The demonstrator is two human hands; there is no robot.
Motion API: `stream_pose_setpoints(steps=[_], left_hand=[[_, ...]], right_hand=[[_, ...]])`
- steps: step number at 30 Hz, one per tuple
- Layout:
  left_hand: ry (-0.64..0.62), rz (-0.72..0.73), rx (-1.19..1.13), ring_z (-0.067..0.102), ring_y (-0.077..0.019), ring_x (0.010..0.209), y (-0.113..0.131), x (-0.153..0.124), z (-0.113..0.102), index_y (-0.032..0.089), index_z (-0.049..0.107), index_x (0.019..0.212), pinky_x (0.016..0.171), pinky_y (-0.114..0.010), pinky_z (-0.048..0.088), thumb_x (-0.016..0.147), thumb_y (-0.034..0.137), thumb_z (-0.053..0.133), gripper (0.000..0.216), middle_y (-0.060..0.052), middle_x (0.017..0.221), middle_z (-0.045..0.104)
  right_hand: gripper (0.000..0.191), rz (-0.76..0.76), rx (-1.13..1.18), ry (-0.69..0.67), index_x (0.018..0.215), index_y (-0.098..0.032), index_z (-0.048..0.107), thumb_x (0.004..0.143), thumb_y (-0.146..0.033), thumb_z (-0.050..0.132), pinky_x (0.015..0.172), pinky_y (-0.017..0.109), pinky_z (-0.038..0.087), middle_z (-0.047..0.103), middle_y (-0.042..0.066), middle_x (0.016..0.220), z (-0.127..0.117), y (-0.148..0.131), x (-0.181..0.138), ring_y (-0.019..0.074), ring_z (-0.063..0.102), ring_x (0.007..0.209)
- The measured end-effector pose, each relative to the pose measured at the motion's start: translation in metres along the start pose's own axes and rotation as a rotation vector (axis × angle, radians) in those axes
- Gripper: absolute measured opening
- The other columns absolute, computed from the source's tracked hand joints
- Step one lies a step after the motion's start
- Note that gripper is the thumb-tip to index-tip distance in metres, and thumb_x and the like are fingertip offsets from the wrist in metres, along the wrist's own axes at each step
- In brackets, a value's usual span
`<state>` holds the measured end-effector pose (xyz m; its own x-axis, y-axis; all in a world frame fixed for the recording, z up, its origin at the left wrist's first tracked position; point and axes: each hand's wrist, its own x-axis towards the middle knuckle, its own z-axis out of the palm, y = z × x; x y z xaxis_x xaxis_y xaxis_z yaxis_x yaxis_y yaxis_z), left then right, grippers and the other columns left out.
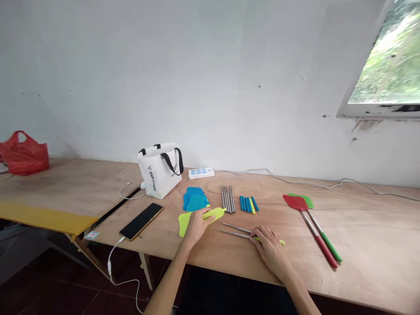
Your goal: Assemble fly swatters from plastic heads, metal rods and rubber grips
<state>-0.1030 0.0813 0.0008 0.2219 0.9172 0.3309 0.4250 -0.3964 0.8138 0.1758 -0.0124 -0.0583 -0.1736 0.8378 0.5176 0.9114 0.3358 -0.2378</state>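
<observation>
My left hand (197, 225) is closed on a yellow-green fly swatter head (215, 214), its narrow neck pointing right. Beside that hand, a perforated yellow-green piece (183, 224) shows on the table, partly covered by my fingers. Blue swatter heads (196, 199) lie stacked just behind. My right hand (269, 247) is closed over two thin metal rods (234, 233) that point left, and the tip of a yellow-green handle (282, 242) sticks out on its right side. Several loose metal rods (228, 199) lie side by side farther back, next to short blue handles (246, 204) and a yellow-green one (252, 206).
Red (297, 202) and green (310, 201) fly swatters lie at right. A phone (141, 221) on a cable, a white bag (160, 173) and a power strip (201, 173) stand left and back. A red bag (28, 155) sits on the left table.
</observation>
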Motion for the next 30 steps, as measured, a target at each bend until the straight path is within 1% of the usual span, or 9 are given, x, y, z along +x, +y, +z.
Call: stream_pose_setpoints(steps=[3, 7, 10, 13, 15, 21, 24, 26, 30], left_hand=[[0.094, -0.017, -0.027, 0.068, -0.0278, 0.081, 0.002, 0.001, -0.001, 0.017, 0.071, 0.072, 0.068, -0.032, 0.052, 0.081, 0.048, 0.071, 0.032, -0.006, 0.073, 0.072], [0.104, -0.014, -0.178, 0.064, -0.0212, 0.068, 0.003, -0.001, 0.004, 0.015, 0.072, 0.071, 0.06, -0.027, 0.048, 0.08, 0.051, 0.074, 0.037, -0.004, 0.069, 0.07], [0.093, -0.033, -0.32, 0.069, -0.0231, 0.077, 0.003, -0.001, 0.011, 0.014, 0.076, 0.084, 0.067, -0.029, 0.054, 0.08, 0.05, 0.075, 0.036, -0.006, 0.079, 0.075], [0.095, -0.073, -0.403, 0.071, -0.0276, 0.092, 0.002, -0.002, 0.02, 0.013, 0.078, 0.094, 0.075, -0.032, 0.059, 0.081, 0.054, 0.074, 0.042, -0.01, 0.092, 0.078], [0.109, -0.099, -0.444, 0.072, -0.0284, 0.094, 0.001, -0.002, 0.026, 0.013, 0.077, 0.097, 0.071, -0.033, 0.061, 0.081, 0.057, 0.073, 0.048, -0.011, 0.098, 0.078], [0.06, -0.122, -0.55, 0.073, -0.0294, 0.09, -0.002, -0.003, 0.041, 0.011, 0.074, 0.102, 0.056, -0.032, 0.063, 0.081, 0.06, 0.072, 0.053, -0.013, 0.103, 0.077], [0.01, -0.141, -0.566, 0.074, -0.0312, 0.092, -0.005, -0.004, 0.042, 0.013, 0.072, 0.107, 0.058, -0.033, 0.064, 0.08, 0.059, 0.075, 0.054, -0.012, 0.097, 0.077], [-0.007, -0.156, -0.567, 0.074, -0.032, 0.093, -0.005, -0.005, 0.041, 0.013, 0.071, 0.11, 0.061, -0.035, 0.064, 0.079, 0.058, 0.076, 0.055, -0.012, 0.096, 0.077], [-0.021, -0.132, -0.56, 0.074, -0.0321, 0.099, -0.001, -0.007, 0.039, 0.015, 0.07, 0.112, 0.077, -0.04, 0.063, 0.078, 0.058, 0.078, 0.055, -0.012, 0.098, 0.078]], right_hand=[[0.024, -0.026, 0.004, 0.024, 0.096, -0.026, 0.058, 0.107, -0.03, 0.037, 0.082, 0.035, 0.043, 0.067, 0.003, 0.098, 0.0, 0.001, 0.0, 0.0199, 0.062, 0.088], [0.025, -0.023, 0.033, 0.071, 0.096, -0.025, 0.058, 0.107, -0.028, 0.036, 0.081, 0.034, 0.043, 0.067, 0.003, 0.092, -0.001, 0.004, -0.001, 0.0195, 0.061, 0.083], [0.025, 0.003, 0.043, 0.09, 0.104, -0.026, 0.061, 0.104, -0.021, 0.036, 0.079, 0.035, 0.043, 0.066, 0.004, 0.09, 0.001, 0.008, -0.002, 0.0215, 0.06, 0.084], [0.044, 0.018, 0.024, 0.1, 0.122, -0.026, 0.06, 0.095, -0.005, 0.032, 0.082, 0.037, 0.044, 0.067, 0.005, 0.098, 0.002, 0.009, -0.004, 0.0238, 0.06, 0.092], [0.052, 0.016, 0.02, 0.093, 0.13, -0.027, 0.057, 0.091, -0.002, 0.032, 0.084, 0.038, 0.045, 0.066, 0.005, 0.103, 0.002, 0.009, -0.005, 0.024, 0.06, 0.095], [0.029, 0.042, -0.064, 0.126, 0.124, -0.03, 0.064, 0.103, -0.029, 0.043, 0.075, 0.036, 0.045, 0.058, 0.004, 0.087, 0.0, 0.008, -0.004, 0.0221, 0.057, 0.078], [0.034, 0.026, -0.073, 0.152, 0.123, -0.028, 0.064, 0.1, -0.019, 0.041, 0.075, 0.036, 0.046, 0.06, 0.004, 0.088, 0.002, 0.011, -0.005, 0.0224, 0.058, 0.079], [0.048, 0.013, -0.05, 0.149, 0.127, -0.027, 0.061, 0.092, -0.006, 0.037, 0.079, 0.036, 0.047, 0.063, 0.005, 0.095, 0.003, 0.013, -0.007, 0.0231, 0.06, 0.086], [0.063, 0.016, -0.016, 0.142, 0.136, -0.027, 0.055, 0.085, 0.001, 0.032, 0.083, 0.038, 0.048, 0.065, 0.006, 0.101, 0.003, 0.01, -0.006, 0.0236, 0.061, 0.093]])
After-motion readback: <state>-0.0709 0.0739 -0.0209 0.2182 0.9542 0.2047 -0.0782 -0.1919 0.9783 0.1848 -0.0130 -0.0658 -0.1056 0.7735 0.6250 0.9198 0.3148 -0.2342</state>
